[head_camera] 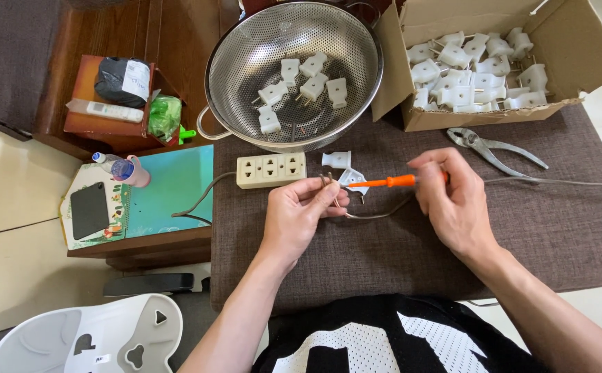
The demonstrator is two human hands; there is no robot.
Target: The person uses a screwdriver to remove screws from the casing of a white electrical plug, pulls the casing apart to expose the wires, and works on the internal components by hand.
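on that dark woven surface (384, 255) your left hand (301, 214) pinches a small white plastic plug (351, 181), right hand (453, 200) grips the orange-handled screwdriver (384, 182); a slipped tip could jab your fingers.

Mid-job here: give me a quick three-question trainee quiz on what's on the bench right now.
1. True or false: the right hand holds an orange-handled screwdriver.
2. The white plugs in the metal colander number: A) none B) six C) over twenty.
3. What tool lies between the cardboard box and the right hand?

Key: 1 true. 2 B. 3 the pliers. The left hand pinches a plug part.
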